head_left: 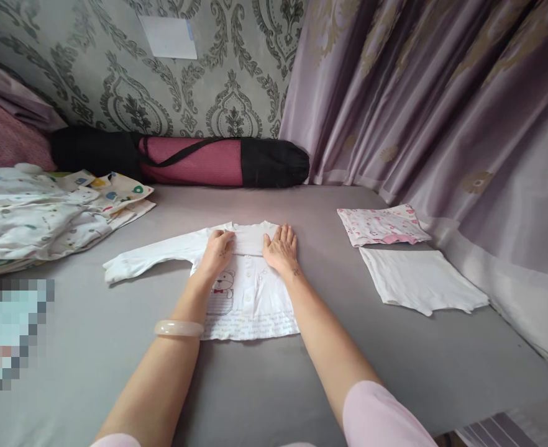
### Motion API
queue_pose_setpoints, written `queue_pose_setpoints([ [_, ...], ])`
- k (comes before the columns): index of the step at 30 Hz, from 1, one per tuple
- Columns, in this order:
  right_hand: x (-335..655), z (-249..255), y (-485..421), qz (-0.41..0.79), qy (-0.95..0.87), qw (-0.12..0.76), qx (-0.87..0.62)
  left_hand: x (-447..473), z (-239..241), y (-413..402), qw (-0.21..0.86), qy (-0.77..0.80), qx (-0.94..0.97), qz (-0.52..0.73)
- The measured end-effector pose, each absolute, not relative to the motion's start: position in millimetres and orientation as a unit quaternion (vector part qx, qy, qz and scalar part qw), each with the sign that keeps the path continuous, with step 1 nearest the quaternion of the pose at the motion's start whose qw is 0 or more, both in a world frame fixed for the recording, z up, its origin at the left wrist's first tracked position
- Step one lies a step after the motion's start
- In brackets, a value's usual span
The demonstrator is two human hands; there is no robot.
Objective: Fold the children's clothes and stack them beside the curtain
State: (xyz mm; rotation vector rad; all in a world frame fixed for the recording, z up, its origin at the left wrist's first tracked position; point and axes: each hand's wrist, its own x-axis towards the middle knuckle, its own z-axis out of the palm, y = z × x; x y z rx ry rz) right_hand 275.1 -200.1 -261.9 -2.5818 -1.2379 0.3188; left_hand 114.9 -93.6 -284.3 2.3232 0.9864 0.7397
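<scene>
A small white long-sleeved baby shirt (pixel 250 292) lies front up, with buttons down the middle and a bear print on one side. One sleeve stretches out to the left; the other is folded flat across the chest. At the left end of that folded sleeve, the fingers of my left hand (pixel 219 250) are curled on the cloth, their tips partly hidden. My right hand (pixel 281 248) presses flat on the shoulder at the fold, fingers stretched out. A pale bangle (pixel 179 328) circles my left forearm.
Folded white garment (pixel 423 279) and pink-patterned garment (pixel 381 225) lie at right, near the curtain (pixel 395 93). Printed clothes (pixel 45 211) are heaped at left. A black and maroon roll bag (pixel 194 162) lies along the wall on the grey sheet (pixel 255 397). A blurred patch (pixel 8 335) is lower left.
</scene>
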Motion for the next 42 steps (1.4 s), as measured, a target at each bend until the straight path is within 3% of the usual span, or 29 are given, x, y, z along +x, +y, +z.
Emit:
queue_pose_setpoints([
  [8,285.6,-244.4,-204.4,0.129,-0.415,0.175,-0.884,112.7,-282.7,-94.2,0.239,0.353,0.864,0.268],
  [12,286.7,-249.3,-208.0,0.049,-0.493,0.147,-0.856,111.6,-281.6,-95.3,0.251,0.355,0.856,0.279],
  [24,289.4,-260.1,-206.3,0.093,-0.487,0.105,-0.862,112.1,-281.5,-94.7,0.246,0.386,0.850,0.260],
  [30,260.7,-239.1,-208.1,0.102,-0.626,0.132,-0.762,106.1,-256.0,-96.3,0.248,0.433,0.822,0.276],
  [36,242.6,-244.7,-205.4,0.176,-0.654,0.079,-0.732,53.5,-214.7,-81.0,0.219,0.532,0.773,0.267],
  [42,245.8,-245.9,-205.4,0.171,-0.659,0.064,-0.730,-21.8,-220.9,-58.1,0.160,0.732,0.638,0.175],
])
